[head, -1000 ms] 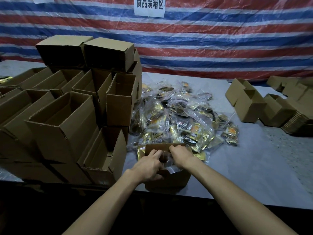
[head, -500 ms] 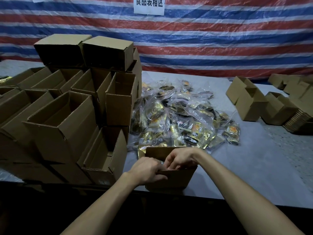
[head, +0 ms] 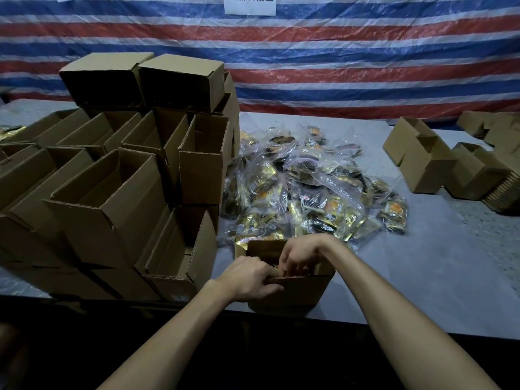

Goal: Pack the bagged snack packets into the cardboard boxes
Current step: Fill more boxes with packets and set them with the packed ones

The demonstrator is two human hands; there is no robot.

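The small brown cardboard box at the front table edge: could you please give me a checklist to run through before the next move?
1. Box steadied: the left hand holds the near wall of the small brown cardboard box: ok.
2. Load: the right hand has its fingers curled inside the opening, and what they hold is hidden: cannot tell.
3. Fill level: covered by both hands: cannot tell.
4. Footing: the box sits at the front edge of the grey table; whether it overhangs: cannot tell.
5. Supply: the pile of clear-bagged gold snack packets lies just behind the box: ok.
6. Next boxes: the stack of open brown cardboard boxes stands to the left: ok.
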